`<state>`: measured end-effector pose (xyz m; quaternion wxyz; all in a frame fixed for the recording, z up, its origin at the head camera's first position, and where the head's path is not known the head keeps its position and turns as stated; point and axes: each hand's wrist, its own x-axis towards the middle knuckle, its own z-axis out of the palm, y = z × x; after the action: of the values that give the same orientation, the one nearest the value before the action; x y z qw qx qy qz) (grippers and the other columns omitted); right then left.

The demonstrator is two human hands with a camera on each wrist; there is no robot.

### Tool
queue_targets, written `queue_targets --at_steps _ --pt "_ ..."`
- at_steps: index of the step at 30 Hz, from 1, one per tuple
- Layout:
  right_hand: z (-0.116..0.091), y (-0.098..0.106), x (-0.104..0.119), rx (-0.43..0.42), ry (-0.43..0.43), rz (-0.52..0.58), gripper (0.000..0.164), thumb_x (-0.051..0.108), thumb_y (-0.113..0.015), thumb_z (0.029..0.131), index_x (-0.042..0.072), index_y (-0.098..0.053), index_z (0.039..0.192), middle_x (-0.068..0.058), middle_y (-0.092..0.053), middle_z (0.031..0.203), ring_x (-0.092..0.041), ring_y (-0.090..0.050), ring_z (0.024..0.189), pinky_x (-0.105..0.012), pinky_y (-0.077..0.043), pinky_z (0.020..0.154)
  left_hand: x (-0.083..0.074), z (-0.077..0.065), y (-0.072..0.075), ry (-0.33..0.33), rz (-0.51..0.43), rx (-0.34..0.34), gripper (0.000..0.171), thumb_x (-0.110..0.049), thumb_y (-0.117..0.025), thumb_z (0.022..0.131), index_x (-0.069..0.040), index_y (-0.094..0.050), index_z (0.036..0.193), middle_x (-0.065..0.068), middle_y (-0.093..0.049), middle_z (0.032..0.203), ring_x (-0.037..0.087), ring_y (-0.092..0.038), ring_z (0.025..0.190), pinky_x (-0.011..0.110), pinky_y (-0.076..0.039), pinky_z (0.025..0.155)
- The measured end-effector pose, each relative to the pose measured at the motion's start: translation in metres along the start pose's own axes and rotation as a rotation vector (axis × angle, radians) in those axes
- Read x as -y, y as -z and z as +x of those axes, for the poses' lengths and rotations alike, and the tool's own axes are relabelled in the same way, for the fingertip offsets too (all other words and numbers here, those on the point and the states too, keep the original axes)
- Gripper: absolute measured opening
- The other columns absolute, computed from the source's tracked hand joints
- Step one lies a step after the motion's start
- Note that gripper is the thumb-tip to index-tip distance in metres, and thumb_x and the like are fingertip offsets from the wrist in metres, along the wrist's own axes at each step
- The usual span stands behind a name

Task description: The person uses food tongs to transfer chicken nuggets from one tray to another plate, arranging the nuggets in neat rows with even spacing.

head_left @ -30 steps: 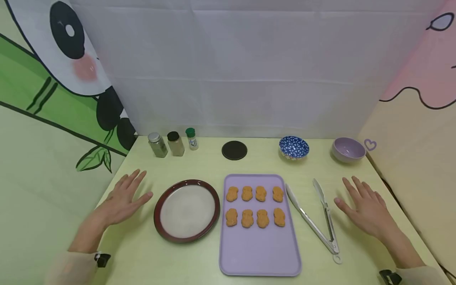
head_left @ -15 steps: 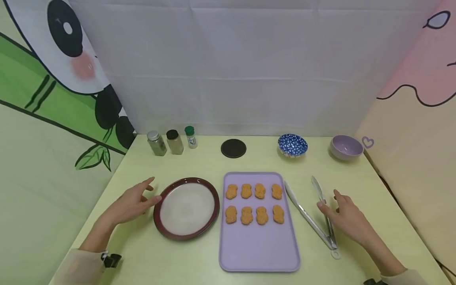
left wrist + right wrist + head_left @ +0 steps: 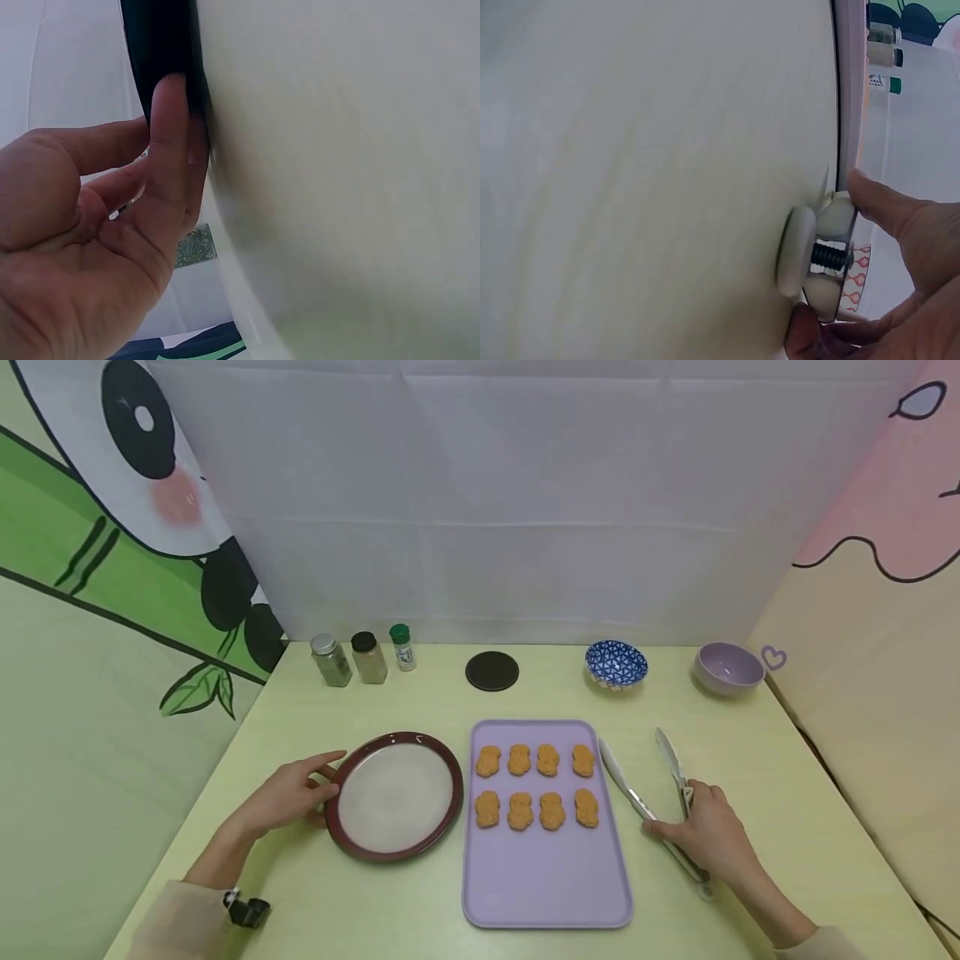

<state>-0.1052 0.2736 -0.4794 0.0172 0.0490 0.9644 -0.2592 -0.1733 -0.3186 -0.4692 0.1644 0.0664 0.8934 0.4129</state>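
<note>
The round plate [image 3: 395, 797] with a brown rim lies left of centre. My left hand [image 3: 285, 795] is at its left edge; in the left wrist view, my thumb is at the rim and other fingers reach under the plate's dark underside [image 3: 161, 45]. Metal tongs [image 3: 624, 781] lie spread on the table, right of the purple tray [image 3: 546, 885]. My right hand [image 3: 712, 837] grips them, thumb on the left arm and fingers on the right arm. The right wrist view shows the tongs' hinge spring [image 3: 827, 256] between thumb and fingers. Several brown nuggets [image 3: 552, 811] sit in two rows on the tray.
Along the back stand three seasoning jars [image 3: 370, 660], a black disc [image 3: 492, 671], a blue patterned bowl [image 3: 616, 665] and a purple bowl [image 3: 729, 668]. A white cloth [image 3: 480, 510] hangs behind the table, with printed panels on both sides.
Both hands have come inward and down. The left hand has reached the plate's rim and taken hold of it; the right hand has closed around the tongs. Plate and tray stay in place.
</note>
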Motion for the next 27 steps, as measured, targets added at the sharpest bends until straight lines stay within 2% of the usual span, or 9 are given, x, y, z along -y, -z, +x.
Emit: queue_targets --at_steps 4,8,11,15,18,22,27 --pt "0.001 0.000 0.002 -0.018 -0.005 -0.005 0.104 0.056 -0.080 0.063 -0.019 -0.041 0.125 -0.032 -0.047 0.106 -0.038 -0.053 0.085 -0.050 -0.045 0.069 0.001 -0.001 -0.002 0.008 0.000 -0.018 0.050 -0.007 -0.058 0.092 -0.009 -0.045 0.140 0.017 -0.056 0.111 0.021 -0.061 0.075 0.035 -0.053 0.057" --pt "0.004 0.005 0.000 -0.042 0.018 -0.005 0.089 0.048 -0.080 0.066 -0.015 -0.048 0.120 -0.024 -0.052 0.098 -0.032 -0.052 0.081 -0.043 -0.044 0.062 0.001 -0.002 -0.004 0.027 -0.016 -0.020 0.049 -0.006 -0.057 0.092 -0.011 -0.045 0.140 0.018 -0.055 0.110 0.023 -0.061 0.072 0.036 -0.053 0.057" --pt "0.006 0.016 -0.002 -0.059 0.043 0.026 0.075 0.044 -0.080 0.069 -0.009 -0.053 0.114 -0.020 -0.052 0.094 -0.027 -0.049 0.075 -0.036 -0.042 0.055 0.001 -0.001 -0.005 0.035 -0.035 -0.017 0.049 -0.006 -0.056 0.092 -0.012 -0.046 0.140 0.018 -0.055 0.110 0.023 -0.061 0.071 0.037 -0.053 0.057" --pt "0.009 0.035 0.002 -0.059 0.098 0.086 0.073 0.041 -0.079 0.072 -0.005 -0.051 0.120 -0.021 -0.051 0.097 -0.020 -0.052 0.067 -0.032 -0.042 0.049 0.002 -0.001 -0.005 0.042 -0.044 -0.015 0.049 -0.005 -0.056 0.092 -0.012 -0.046 0.140 0.017 -0.056 0.109 0.024 -0.062 0.070 0.037 -0.053 0.057" --pt "0.015 0.049 0.013 -0.041 0.173 0.106 0.079 0.040 -0.080 0.072 -0.003 -0.046 0.130 -0.017 -0.057 0.093 -0.016 -0.055 0.060 -0.030 -0.044 0.047 0.001 -0.001 -0.005 0.050 -0.046 -0.017 0.049 -0.005 -0.056 0.092 -0.012 -0.046 0.140 0.017 -0.056 0.109 0.024 -0.062 0.068 0.037 -0.053 0.057" --pt "0.030 0.061 0.036 0.012 0.319 0.096 0.078 0.038 -0.081 0.072 0.001 -0.047 0.133 -0.005 -0.063 0.079 -0.014 -0.054 0.059 -0.028 -0.042 0.046 0.001 0.000 -0.005 0.065 -0.048 -0.023 0.049 -0.006 -0.056 0.092 -0.013 -0.046 0.140 0.017 -0.056 0.110 0.024 -0.062 0.068 0.037 -0.053 0.057" --pt "0.054 0.058 0.076 0.123 0.509 0.016 0.074 0.037 -0.081 0.071 0.007 -0.052 0.133 0.001 -0.064 0.081 -0.009 -0.055 0.063 -0.027 -0.043 0.049 0.001 0.000 -0.004 0.075 -0.055 -0.018 0.049 -0.006 -0.056 0.093 -0.014 -0.046 0.140 0.017 -0.055 0.112 0.023 -0.062 0.068 0.036 -0.053 0.057"
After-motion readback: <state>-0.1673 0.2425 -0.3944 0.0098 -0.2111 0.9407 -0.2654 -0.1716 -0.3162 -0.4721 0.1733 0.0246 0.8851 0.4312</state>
